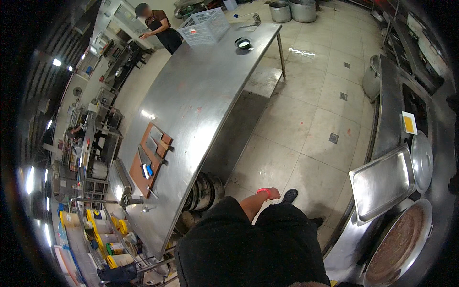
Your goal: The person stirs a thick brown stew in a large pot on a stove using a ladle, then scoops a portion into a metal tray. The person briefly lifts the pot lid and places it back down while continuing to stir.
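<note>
My left hand (273, 193), with a red band at its wrist, hangs low over the tiled floor near my dark clog (290, 196). No object shows in it, but its fingers are too small and turned away to read. My right hand is out of view. To the left stands a long stainless steel table (179, 97). A brown cutting board (138, 174) lies on it, bearing a cleaver (152, 141) and knives, with blue (150, 170) and white (145, 171) handles visible. On the right-hand counter, a rectangular metal tray (383, 184) rests beside a wide pan (400, 244) with a brown inside.
A white plastic crate (206, 27) and a dark bowl (243, 43) stand at the table's far end. A person (159, 27) is beyond it. Large pots (303, 10) sit on the floor behind. A round lid (422, 161) and a dish with yellow contents (409, 123) occupy the counter.
</note>
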Demonstrator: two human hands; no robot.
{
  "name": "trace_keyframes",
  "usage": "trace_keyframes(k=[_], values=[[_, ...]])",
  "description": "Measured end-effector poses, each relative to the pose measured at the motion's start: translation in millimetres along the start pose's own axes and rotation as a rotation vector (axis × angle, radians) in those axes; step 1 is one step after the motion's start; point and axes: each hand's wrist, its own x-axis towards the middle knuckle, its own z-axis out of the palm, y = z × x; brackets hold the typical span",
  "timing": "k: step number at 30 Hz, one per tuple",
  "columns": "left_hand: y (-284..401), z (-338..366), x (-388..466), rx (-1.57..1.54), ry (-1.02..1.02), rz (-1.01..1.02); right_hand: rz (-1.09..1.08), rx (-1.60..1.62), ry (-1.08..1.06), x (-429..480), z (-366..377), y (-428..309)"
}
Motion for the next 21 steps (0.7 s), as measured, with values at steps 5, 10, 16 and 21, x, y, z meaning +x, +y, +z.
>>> trace_keyframes(k=[5,10,16,21], values=[[-16,11,-32,-0.196,-0.215,-0.177,-0.002,-0.005,-0.019,3,1,-10],[-14,17,-33,-0.132,-0.269,-0.142,0.013,-0.005,-0.019,3,-3,-4],[-21,11,13,0.159,-0.359,0.024,0.032,-0.006,-0.014,1,-9,9],[-15,20,30,0.096,-0.311,-0.090,0.085,0.007,0.050,-4,-45,61]])
